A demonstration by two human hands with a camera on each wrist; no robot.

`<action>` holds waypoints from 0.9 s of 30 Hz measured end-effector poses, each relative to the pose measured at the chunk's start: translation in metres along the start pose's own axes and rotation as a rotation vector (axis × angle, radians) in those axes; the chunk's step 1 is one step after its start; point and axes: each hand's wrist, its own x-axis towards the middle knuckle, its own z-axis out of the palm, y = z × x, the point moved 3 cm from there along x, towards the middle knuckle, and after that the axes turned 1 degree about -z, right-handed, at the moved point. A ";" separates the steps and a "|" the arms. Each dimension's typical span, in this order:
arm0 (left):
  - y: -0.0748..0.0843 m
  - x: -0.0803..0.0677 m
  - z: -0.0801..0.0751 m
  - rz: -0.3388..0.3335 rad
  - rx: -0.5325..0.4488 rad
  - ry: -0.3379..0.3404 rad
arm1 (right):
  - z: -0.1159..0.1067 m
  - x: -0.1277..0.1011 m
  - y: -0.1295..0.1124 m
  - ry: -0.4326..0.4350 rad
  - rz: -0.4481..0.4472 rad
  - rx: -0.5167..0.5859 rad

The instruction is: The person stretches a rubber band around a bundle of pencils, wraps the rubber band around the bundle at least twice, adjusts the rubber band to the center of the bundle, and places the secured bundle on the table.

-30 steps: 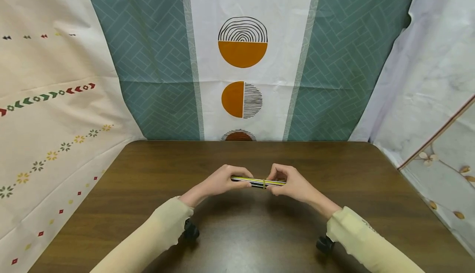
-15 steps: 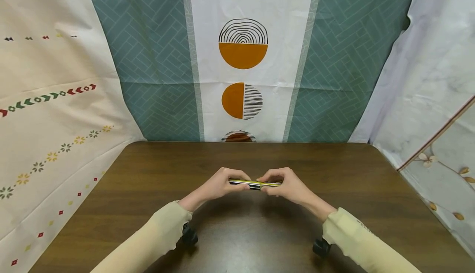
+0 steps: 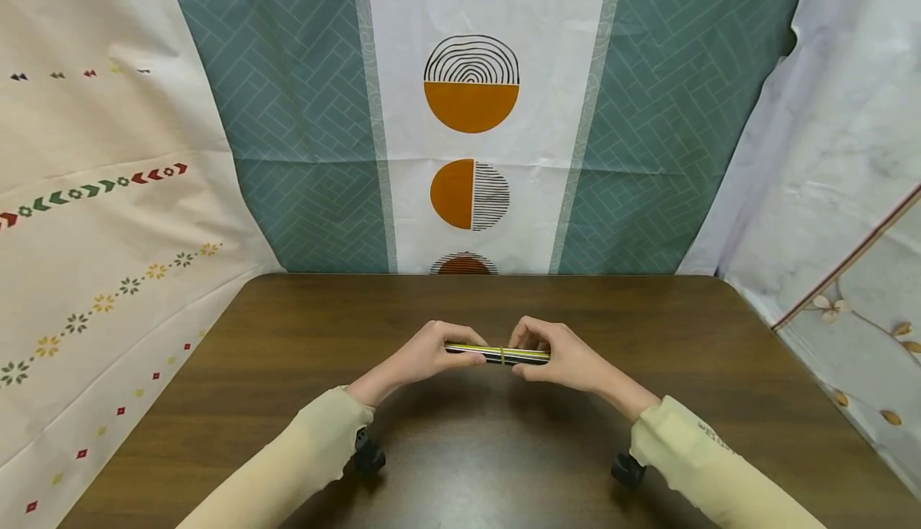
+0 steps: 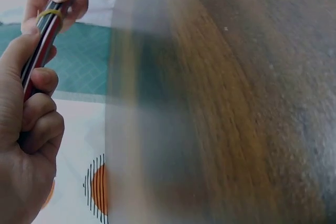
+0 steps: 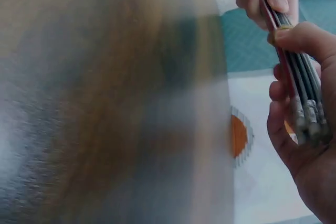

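A bundle of pencils (image 3: 527, 356) lies level between my two hands, above the table. A yellowish rubber band (image 3: 502, 355) circles it near the middle. My left hand (image 3: 434, 352) grips the left part, thumb along the front and fingers curled round the back. On the other side, my right hand (image 3: 567, 358) holds the right part, its thumb by the rubber band (image 5: 283, 28) in the right wrist view. There, metal ferrules (image 5: 311, 109) show at the near ends of the pencils, with one red pencil along the edge. The left ends are hidden in my left palm.
Below the hands stretches a brown wooden table (image 3: 460, 441). Behind it hangs a green and white patterned cloth (image 3: 309, 153). Pale cloths line the left (image 3: 108, 233) and right (image 3: 827, 193) sides. Dark devices (image 3: 370, 454) sit under both wrists.
My right hand shifted left along the bundle, then drew back a little to the right, its fingers lifting. The rubber band now sits slightly nearer my left hand, which keeps its grip.
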 end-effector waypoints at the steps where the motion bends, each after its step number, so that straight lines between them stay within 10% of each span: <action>1: 0.000 0.000 0.000 0.003 0.000 -0.003 | -0.001 0.001 -0.001 0.004 -0.007 -0.019; 27: -0.008 -0.001 0.009 -0.003 -0.085 0.079 | 0.003 0.008 -0.008 0.123 0.030 -0.207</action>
